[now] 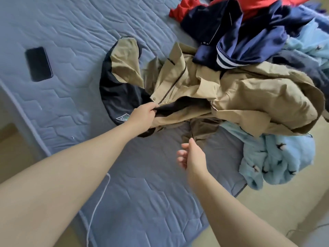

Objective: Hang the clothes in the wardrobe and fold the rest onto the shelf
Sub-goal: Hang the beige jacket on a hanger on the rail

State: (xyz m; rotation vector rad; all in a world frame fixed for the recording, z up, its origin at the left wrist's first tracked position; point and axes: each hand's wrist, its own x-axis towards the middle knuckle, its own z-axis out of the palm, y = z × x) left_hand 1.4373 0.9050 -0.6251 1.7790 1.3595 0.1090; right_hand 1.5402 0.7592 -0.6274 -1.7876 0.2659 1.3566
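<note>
A tan jacket with black lining [240, 93] lies crumpled on the blue quilted bed [74, 32]. My left hand [142, 115] grips the jacket's front edge near a snap button. My right hand [191, 155] hovers over the bed just below the jacket, fingers relaxed, holding nothing. Behind the jacket sits a pile of clothes: a navy garment with white stripes [249, 38], a red garment [192, 6] and a light blue fleece [277, 168] hanging over the bed's edge.
A black phone [38, 63] lies on the bed at the left. A white cable [97, 205] runs along the bed's near edge. Beige floor [267, 211] shows at the lower right.
</note>
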